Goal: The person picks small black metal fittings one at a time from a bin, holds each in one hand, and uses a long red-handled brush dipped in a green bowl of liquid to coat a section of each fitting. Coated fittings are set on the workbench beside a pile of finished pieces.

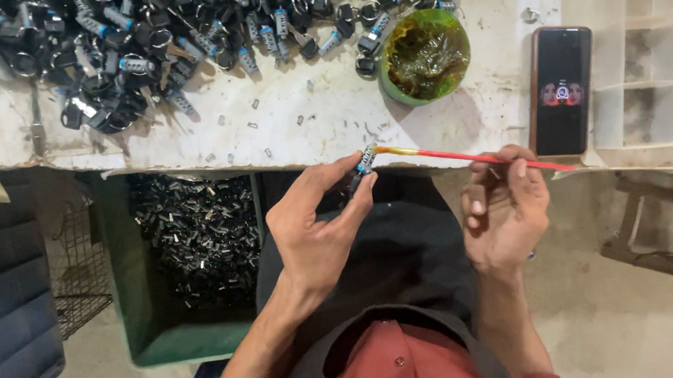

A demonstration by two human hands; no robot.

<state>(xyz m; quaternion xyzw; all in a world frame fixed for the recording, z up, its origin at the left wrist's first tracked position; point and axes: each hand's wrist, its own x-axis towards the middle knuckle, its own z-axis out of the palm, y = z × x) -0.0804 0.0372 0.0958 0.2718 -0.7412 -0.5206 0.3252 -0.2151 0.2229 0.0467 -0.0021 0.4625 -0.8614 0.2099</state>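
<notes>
Left hand (pixel 316 228) pinched a lock cylinder (pixel 361 166), right hand (pixel 503 204) gripped red stick (pixel 474 158) greasing it; big pile (pixel 189 33) on bench left undone.

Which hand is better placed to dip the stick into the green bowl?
The right hand: it already holds the red stick, and the green bowl lies just ahead. The left hand is occupied pinching the small lock cylinder.

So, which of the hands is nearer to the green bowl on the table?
The left. The left hand holds a small lock cylinder just below the green bowl; the right hand, holding a red stick, is lower and further right.
</notes>
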